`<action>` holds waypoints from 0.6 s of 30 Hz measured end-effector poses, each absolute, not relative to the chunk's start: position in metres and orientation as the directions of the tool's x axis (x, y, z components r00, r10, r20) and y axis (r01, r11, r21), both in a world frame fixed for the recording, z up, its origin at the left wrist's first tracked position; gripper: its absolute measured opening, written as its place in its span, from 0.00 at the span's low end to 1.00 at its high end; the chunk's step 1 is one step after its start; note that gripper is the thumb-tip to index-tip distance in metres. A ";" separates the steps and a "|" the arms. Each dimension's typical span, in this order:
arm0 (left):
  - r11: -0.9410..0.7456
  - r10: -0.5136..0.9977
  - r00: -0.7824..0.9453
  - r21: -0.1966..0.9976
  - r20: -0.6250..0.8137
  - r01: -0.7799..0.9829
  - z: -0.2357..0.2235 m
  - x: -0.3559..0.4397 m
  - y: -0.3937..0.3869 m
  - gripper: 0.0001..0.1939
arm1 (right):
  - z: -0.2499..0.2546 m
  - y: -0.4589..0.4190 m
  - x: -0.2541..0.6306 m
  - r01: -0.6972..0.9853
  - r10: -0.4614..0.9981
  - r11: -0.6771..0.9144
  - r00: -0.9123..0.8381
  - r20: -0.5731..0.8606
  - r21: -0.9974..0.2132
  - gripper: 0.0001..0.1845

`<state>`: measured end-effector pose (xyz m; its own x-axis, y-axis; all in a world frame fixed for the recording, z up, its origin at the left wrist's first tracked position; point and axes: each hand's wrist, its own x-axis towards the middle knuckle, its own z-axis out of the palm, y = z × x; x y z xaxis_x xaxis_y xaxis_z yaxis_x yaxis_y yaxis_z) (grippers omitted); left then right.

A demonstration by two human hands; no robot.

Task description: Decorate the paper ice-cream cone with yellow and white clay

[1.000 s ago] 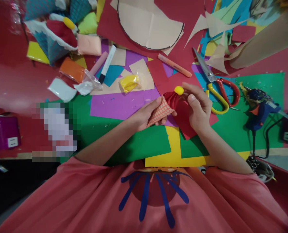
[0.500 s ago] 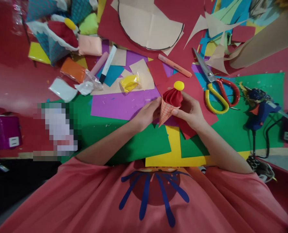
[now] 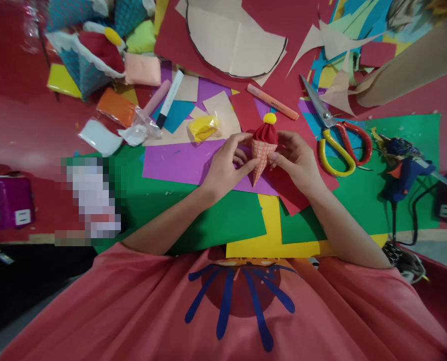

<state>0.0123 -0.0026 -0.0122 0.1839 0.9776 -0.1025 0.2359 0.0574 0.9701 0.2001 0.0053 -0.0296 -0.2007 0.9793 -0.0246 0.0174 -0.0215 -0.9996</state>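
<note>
1. Cone: the checked cone [image 3: 261, 156] is held between the two hands, above the meeting edges of the purple sheet [image 3: 174, 163] and red sheet [image 3: 291, 194].
2. Axis: its long axis runs roughly toward the wearer, tilted slightly; the tip points toward the wearer and the mouth away.
3. Left hand [image 3: 227, 168]: thumb on the cone's left side, index finger at the rim, curved in a narrow grip.
4. Right hand [image 3: 297, 158]: thumb on the cone's right side, fingers curled around behind it. Neither hand is clearly nearer; both touch the cone. The far fingertips are hidden, so their exact contact cannot be told.
5. Contents, cone: a pleated red top [image 3: 265, 134] fills the mouth; a yellow ball [image 3: 270, 119] sits on it.
6. Contents, others: the blue cone [image 3: 81, 67] holds a red filling [image 3: 103, 49]; the clear wrapper [image 3: 203, 128] encloses yellow material.
</note>
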 end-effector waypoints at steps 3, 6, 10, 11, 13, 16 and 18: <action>0.093 0.973 0.183 0.963 -0.141 0.251 -0.011 0.011 0.001 0.23 | -0.030 0.005 0.201 0.045 0.980 -0.009 -0.196 -0.017 -0.999 0.27; 0.098 0.971 0.188 0.965 -0.146 0.243 -0.011 0.011 0.003 0.23 | -0.034 0.005 0.202 0.057 0.982 0.014 -0.189 0.003 -0.998 0.28; 0.093 0.972 0.190 0.972 -0.136 0.218 -0.014 0.012 0.002 0.25 | -0.036 0.005 0.202 0.071 0.987 0.037 -0.161 0.026 -0.997 0.29; 0.084 0.974 0.190 0.973 -0.126 0.217 -0.014 0.013 0.001 0.25 | -0.035 0.005 0.202 0.075 0.989 0.046 -0.142 0.035 -0.996 0.27; 0.026 0.981 0.182 0.973 -0.070 0.231 -0.009 0.011 -0.001 0.23 | -0.030 0.005 0.203 0.087 0.995 0.072 -0.082 0.065 -0.994 0.20; -0.188 0.976 0.165 0.928 0.141 0.322 0.009 -0.001 0.003 0.13 | -0.019 0.004 0.205 0.108 0.992 0.120 0.015 0.122 -0.987 0.09; -0.326 0.944 0.111 0.821 0.311 0.469 0.025 -0.020 0.010 0.08 | -0.014 0.004 0.205 0.109 0.989 0.138 0.037 0.143 -0.984 0.09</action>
<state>-0.0204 0.0097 0.0248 0.1111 0.9439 0.3110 0.4691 -0.3257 0.8209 0.2045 0.0042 -0.0137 0.0367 0.9890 0.1432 0.1090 0.1385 -0.9844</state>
